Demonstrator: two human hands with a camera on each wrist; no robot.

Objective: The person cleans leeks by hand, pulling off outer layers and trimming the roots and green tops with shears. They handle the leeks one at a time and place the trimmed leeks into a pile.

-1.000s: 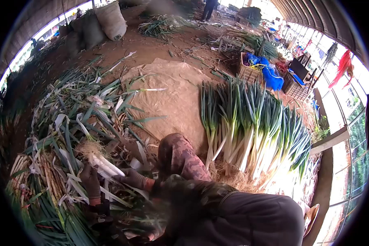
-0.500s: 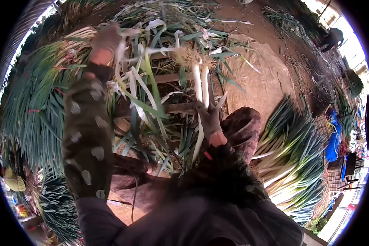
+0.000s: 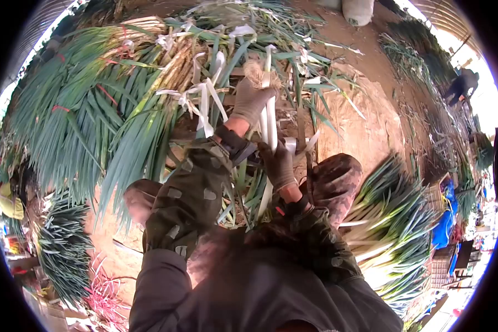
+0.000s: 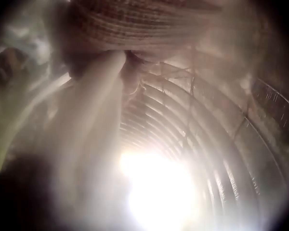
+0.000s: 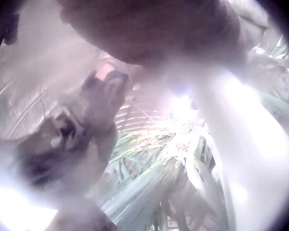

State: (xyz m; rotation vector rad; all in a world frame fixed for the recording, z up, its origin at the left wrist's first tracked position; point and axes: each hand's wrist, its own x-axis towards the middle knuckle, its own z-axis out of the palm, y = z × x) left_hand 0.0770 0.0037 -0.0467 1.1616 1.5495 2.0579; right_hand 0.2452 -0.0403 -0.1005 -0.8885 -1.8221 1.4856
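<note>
Two white green onion stalks (image 3: 271, 119) stand upright between my knees in the head view, with their tangled roots (image 3: 254, 72) at the top. My gloved left hand (image 3: 252, 99) grips them just below the roots. Lower down, my gloved right hand (image 3: 278, 165) holds the same stalks, its fingers wrapped round them. In the left wrist view the pale stalk (image 4: 89, 103) runs down, blurred, from under the knitted glove (image 4: 144, 26). The right wrist view shows a bright white stalk (image 5: 253, 154) close below the dark glove (image 5: 168, 33).
Bundled green onions (image 3: 72, 110) with red ties lie at the left. Loose peeled leaves (image 3: 205, 105) litter the ground ahead. A tan sheet (image 3: 365, 116) lies to the right, above a row of cleaned green onions (image 3: 393, 232). Another person (image 3: 463, 84) is at the far right.
My left hand swung out to the left with pale leaf strips half a second ago; now it is back on the stalks by the roots. My right hand keeps its hold. The head view has turned.
</note>
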